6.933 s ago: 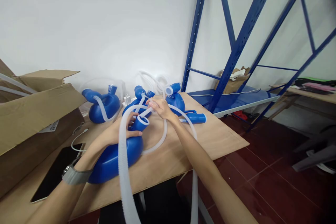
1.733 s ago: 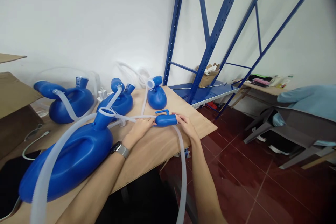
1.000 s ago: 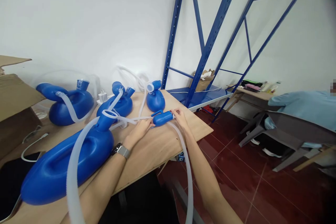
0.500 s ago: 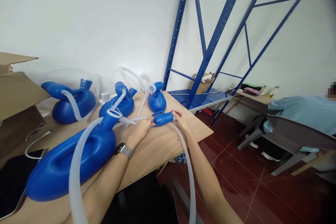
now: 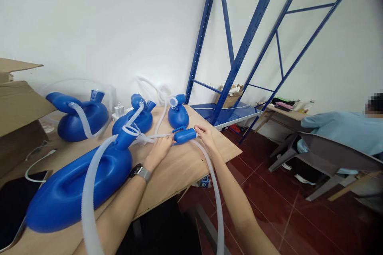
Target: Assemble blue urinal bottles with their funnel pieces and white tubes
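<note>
Between my two hands lies a blue cylindrical urinal head (image 5: 184, 136) with a small loop handle on top. My left hand (image 5: 162, 147) is closed around its left end, fingertips partly hidden, with a watch on the wrist. At the other end, the fingers of my right hand (image 5: 204, 134) pinch the whitish rim. A ribbed translucent hose (image 5: 214, 175) runs from near the right hand over the table edge. Left of my left forearm lies a large blue urinal bottle (image 5: 80, 183), a second translucent hose (image 5: 89, 191) arching from its capped neck.
More blue urinal bottles (image 5: 83, 121) with hoses stand along the wall on the wooden table (image 5: 167, 179). A cardboard box (image 5: 20, 107) and a dark tablet (image 5: 14, 203) are at left. Blue shelf frames (image 5: 236, 59) rise behind. A person in light blue (image 5: 344, 127) sits at right.
The view has shifted slightly, so the scene at right sits a little further left. Both hands stay at the blue urinal head, with hardly any visible movement.
</note>
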{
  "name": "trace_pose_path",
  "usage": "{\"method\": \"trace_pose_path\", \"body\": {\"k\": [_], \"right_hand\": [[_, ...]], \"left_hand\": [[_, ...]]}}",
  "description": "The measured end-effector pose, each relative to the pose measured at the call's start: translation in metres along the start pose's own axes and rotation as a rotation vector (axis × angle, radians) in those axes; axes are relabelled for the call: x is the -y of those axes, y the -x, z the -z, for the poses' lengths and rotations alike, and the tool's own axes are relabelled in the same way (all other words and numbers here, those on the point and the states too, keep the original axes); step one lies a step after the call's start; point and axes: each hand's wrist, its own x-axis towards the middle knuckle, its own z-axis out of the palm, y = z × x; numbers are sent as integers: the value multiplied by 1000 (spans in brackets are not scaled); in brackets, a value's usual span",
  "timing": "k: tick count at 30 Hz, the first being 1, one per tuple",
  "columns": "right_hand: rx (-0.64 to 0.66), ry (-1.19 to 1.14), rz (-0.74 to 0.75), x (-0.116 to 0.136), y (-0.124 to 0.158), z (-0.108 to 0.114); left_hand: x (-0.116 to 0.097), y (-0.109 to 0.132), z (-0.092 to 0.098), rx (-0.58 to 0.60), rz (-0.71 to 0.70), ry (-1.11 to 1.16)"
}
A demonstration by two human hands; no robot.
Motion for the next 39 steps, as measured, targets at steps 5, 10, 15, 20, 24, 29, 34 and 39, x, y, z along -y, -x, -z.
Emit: {"method": "trace_pose_path", "body": {"k": [5, 10, 15, 20, 24, 29, 34, 39], "right_hand": [[-113, 22, 86, 8, -12, 24], [-11, 205, 86, 10, -12, 47], [155, 333, 160, 4, -6, 33], [279, 466, 324, 10, 8, 4], [383, 826, 545, 5, 15, -14], [391, 984, 650, -7, 4, -7], [368, 1068, 722, -12, -1, 1], [318, 1035, 747, -14, 1, -1]], "left_hand": [[4, -2, -2, -11, 26, -6], [6, -4, -3, -33, 21, 14], [10, -5, -5, -71, 30, 13], [12, -5, -7, -85, 13, 24], [14, -3, -7, -77, -18, 19], [18, -5, -11, -98, -93, -48], [18, -7, -19, -194, -160, -140], [20, -6, -17, -258, -235, -233]]}}
